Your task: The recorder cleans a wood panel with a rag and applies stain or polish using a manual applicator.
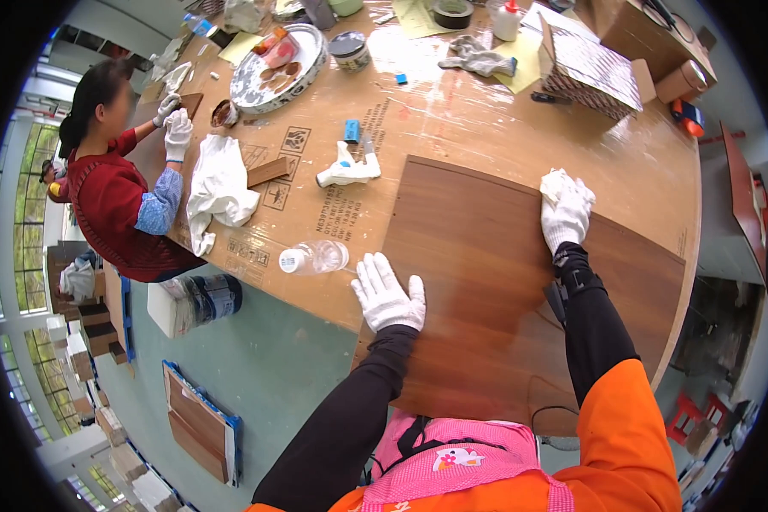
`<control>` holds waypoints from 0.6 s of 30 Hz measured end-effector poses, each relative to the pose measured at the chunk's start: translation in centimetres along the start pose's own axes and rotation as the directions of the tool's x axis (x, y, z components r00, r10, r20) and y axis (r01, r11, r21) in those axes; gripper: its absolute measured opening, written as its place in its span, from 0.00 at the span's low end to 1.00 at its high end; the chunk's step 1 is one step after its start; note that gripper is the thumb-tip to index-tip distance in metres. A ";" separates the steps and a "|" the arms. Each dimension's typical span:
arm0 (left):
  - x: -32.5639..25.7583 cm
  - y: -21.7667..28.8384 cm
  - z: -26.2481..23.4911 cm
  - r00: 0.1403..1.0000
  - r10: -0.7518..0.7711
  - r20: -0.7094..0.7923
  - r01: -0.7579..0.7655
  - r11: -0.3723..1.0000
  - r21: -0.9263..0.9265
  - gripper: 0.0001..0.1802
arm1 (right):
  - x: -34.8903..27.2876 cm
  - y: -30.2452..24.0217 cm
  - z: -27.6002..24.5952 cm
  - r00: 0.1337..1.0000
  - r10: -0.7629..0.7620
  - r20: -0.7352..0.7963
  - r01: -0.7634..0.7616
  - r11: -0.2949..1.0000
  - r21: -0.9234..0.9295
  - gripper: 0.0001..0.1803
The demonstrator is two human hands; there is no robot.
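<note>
The left hand lies flat, fingers apart, and the right hand curls, its hold unclear, on the brown board at lower right of center. Left of center, a bottle lies on the desk.

From my feed I see a dull green floor spreading left of a broad table surfaced in brown cardboard. Along the left I make out gridded windows, bright with daylight and greenery. Light glares off the table's far part; red stools stand right.
</note>
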State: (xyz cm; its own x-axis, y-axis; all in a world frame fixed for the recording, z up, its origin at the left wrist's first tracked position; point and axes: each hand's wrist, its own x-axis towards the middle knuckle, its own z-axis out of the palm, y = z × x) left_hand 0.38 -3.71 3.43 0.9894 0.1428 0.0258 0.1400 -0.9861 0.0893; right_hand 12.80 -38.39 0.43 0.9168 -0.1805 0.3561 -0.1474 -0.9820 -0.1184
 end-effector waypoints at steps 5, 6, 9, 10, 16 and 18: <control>0.2 0.0 -0.3 1.000 -0.002 -0.005 0.002 0.999 -0.043 0.49 | 3.8 -11.3 1.9 0.967 -0.255 0.017 0.245 0.943 0.225 0.25; 0.2 0.0 -0.3 1.000 0.001 0.000 -0.001 0.999 -0.051 0.49 | 4.2 -13.4 2.1 0.949 -0.313 -0.027 0.308 0.911 0.275 0.24; 0.2 0.0 -0.6 1.000 0.000 -0.027 -0.003 0.995 -0.103 0.48 | 5.6 -18.7 2.9 0.898 -0.438 0.041 0.385 0.830 0.404 0.29; 0.2 0.0 -0.7 1.000 -0.018 0.004 0.018 0.994 -0.108 0.48 | 5.8 -19.9 3.0 0.886 -0.454 0.093 0.373 0.818 0.438 0.30; 0.1 -0.1 -0.9 1.000 -0.013 -0.005 0.012 0.993 -0.117 0.48 | 7.7 -21.5 3.5 0.758 -0.652 -0.013 0.543 0.621 0.565 0.26; 0.1 -0.1 -0.9 1.000 -0.020 -0.013 0.018 0.994 -0.110 0.49 | 8.2 -21.6 3.5 0.728 -0.686 0.006 0.549 0.588 0.593 0.22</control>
State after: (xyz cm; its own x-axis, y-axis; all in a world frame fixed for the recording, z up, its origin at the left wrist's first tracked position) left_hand 0.42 -3.48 4.31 0.9859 0.1633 0.0365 0.1529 -0.9680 0.1989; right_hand 24.83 -18.46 2.66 0.7707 0.5422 0.3348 0.6371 -0.6438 -0.4239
